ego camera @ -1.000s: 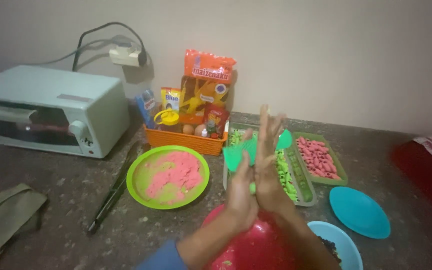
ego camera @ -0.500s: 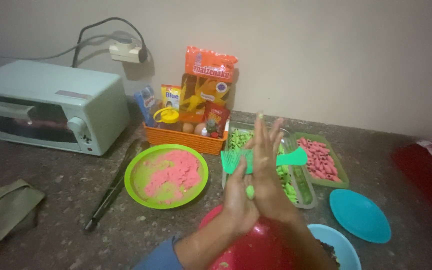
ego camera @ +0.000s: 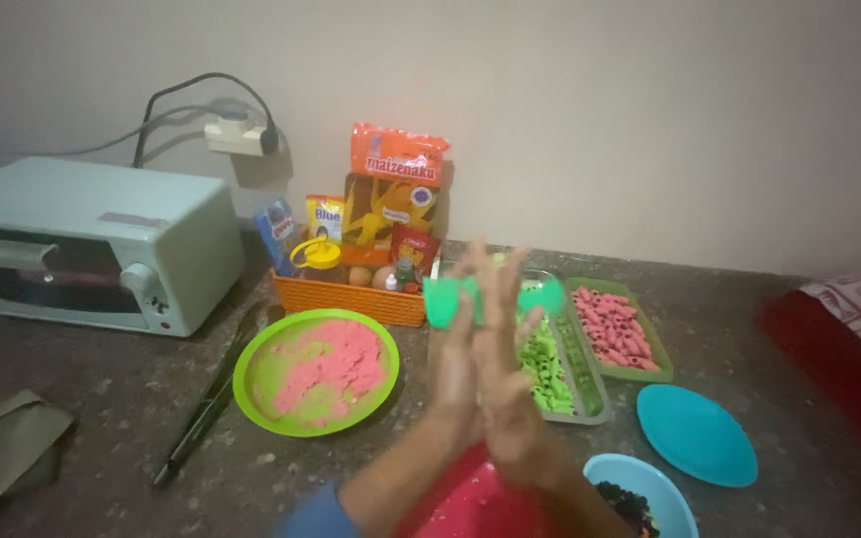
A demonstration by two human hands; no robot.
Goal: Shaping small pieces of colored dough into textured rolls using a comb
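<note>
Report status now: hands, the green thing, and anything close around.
Left hand and right hand pressed palm to palm, blurred. Green piece between fingers. Green tray directly behind, green plate at left.

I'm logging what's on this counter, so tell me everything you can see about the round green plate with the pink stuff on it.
The green plate is round, bright lime and shallow with a raised rim, and it looks like plastic. It lies flat on the dark speckled counter. A lumpy pink mass covers most of its right side, with thinner pink smears toward the left. It sits in front of the orange basket, right of the black tongs and left of both hands. Neither hand touches it.
</note>
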